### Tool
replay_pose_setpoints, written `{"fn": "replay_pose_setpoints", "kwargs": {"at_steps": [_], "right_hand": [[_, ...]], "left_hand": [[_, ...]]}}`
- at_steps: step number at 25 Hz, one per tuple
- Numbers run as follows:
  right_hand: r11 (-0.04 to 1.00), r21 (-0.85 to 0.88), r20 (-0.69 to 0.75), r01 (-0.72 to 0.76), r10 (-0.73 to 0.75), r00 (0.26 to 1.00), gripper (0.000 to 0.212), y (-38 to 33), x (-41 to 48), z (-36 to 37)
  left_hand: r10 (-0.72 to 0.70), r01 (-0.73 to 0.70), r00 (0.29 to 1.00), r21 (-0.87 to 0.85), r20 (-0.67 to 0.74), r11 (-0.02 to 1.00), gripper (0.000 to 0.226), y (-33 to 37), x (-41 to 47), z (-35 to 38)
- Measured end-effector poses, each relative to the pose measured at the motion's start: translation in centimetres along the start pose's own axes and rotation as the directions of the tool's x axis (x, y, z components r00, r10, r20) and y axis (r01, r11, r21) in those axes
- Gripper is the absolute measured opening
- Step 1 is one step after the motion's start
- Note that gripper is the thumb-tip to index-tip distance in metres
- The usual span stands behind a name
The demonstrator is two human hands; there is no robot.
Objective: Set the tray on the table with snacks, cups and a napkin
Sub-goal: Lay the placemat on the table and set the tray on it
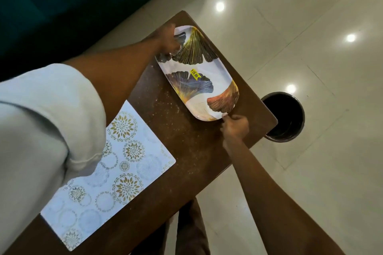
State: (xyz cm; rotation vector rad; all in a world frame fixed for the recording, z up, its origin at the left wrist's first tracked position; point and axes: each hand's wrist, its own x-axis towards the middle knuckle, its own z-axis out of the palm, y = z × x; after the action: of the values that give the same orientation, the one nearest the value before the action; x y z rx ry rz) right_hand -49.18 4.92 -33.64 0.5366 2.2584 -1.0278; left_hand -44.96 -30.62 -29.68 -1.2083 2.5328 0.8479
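An oblong white tray (pixel 217 68) printed with gold, dark and copper ginkgo leaves and a yellow price sticker lies on the far end of the brown table (pixel 186 141). My left hand (pixel 169 40) grips its far rim. At the near rim my right hand (pixel 235 126) pinches the tray's corner. The tray holds nothing. No snacks, cups or napkin are in view.
A white placemat (pixel 116 172) with gold and silver floral circles lies on the near left of the table. A dark round bin (pixel 285 117) stands on the tiled floor just right of the table. A dark teal sofa (pixel 62 6) runs behind.
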Motion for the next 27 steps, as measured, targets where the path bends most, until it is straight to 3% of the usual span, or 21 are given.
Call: {"fn": "replay_pose_setpoints", "kwargs": {"at_steps": [3, 6, 9, 12, 14, 16, 18, 21, 23, 27], "right_hand": [[0.999, 0.0, 0.034, 0.037, -0.037, 0.999, 0.03, -0.3, -0.1, 0.8], [0.997, 0.054, 0.042, 0.063, -0.065, 0.997, 0.026, -0.7, -0.3, 0.8], [0.982, 0.159, 0.055, 0.1, -0.11, 0.992, 0.028, -1.2, -1.2, -0.1], [0.97, 0.182, 0.124, 0.158, -0.182, 0.975, 0.032, -1.0, -1.9, -0.1], [0.967, 0.141, 0.217, 0.213, -0.24, 0.946, 0.033, -1.1, -3.3, 0.8], [0.953, 0.065, 0.347, 0.297, -0.301, 0.888, 0.031, -0.9, -5.6, 2.7], [0.912, -0.025, 0.475, 0.41, -0.35, 0.808, 0.031, -0.5, -8.0, 4.8], [0.845, -0.097, 0.652, 0.526, -0.345, 0.675, 0.031, 0.8, -12.3, 8.3], [0.818, -0.135, 0.75, 0.559, -0.284, 0.597, 0.028, 1.8, -15.2, 10.1], [0.783, -0.223, 0.8, 0.58, -0.193, 0.568, 0.028, 3.9, -18.5, 12.2]], "left_hand": [[0.029, -0.029, 0.999, -0.008, -0.027, 1.0, 0.047, 0.4, 2.0, 0.8], [-0.058, 0.053, 0.995, -0.059, -0.078, 0.997, 0.038, -0.1, 2.3, 0.7], [-0.124, 0.093, 0.971, -0.152, -0.205, 0.984, 0.029, -2.3, -1.2, -0.2], [-0.253, 0.148, 0.927, -0.349, -0.278, 0.925, 0.025, -7.8, -8.4, -0.9], [-0.45, 0.239, 0.841, -0.54, -0.301, 0.807, 0.018, -12.4, -14.5, -0.4], [-0.641, 0.278, 0.723, -0.74, -0.259, 0.612, 0.015, -16.5, -21.8, 0.7], [-0.752, 0.326, 0.631, -0.813, -0.194, 0.483, 0.022, -21.0, -28.9, 3.1], [-0.861, 0.419, 0.501, -0.846, -0.088, 0.33, 0.005, -27.8, -40.2, 7.1], [-0.918, 0.423, 0.396, -0.88, -0.033, 0.214, 0.012, -29.2, -46.7, 8.9], [-0.941, 0.369, 0.332, -0.927, 0.061, 0.07, 0.012, -29.6, -53.7, 12.6]]}}
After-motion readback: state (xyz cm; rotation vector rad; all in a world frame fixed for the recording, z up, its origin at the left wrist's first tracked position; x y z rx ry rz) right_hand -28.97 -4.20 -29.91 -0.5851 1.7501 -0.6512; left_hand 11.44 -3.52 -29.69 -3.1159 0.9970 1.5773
